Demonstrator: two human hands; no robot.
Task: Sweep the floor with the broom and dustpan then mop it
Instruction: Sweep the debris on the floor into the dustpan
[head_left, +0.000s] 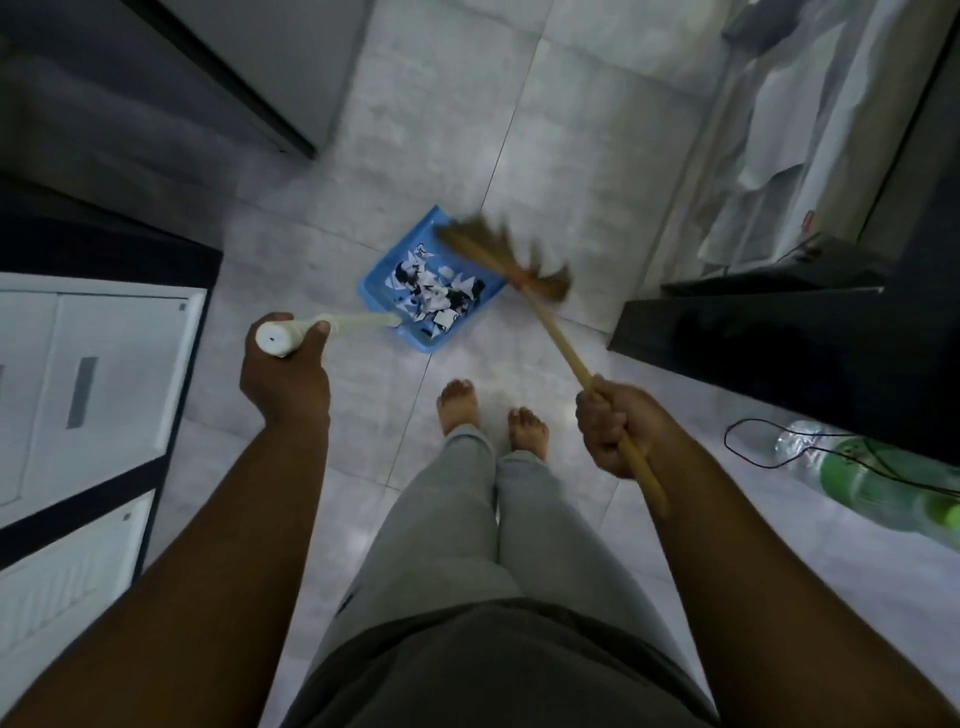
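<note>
The person stands barefoot on the pale tiled floor, working both tools at once. The left hand has its grip wrapped round the white end of the dustpan handle, holding the blue plastic pan tilted with its lip on the tiles, likely so the scraps stay in. Torn black-and-white paper scraps lie heaped inside it. The right hand is fisted round the smooth wooden stick of the broom, whose brown, straw-like bristles blur at the pan's far edge, seemingly flicking in the last bits. No mop shows. A green plastic bottle lies near a dark cabinet.
</note>
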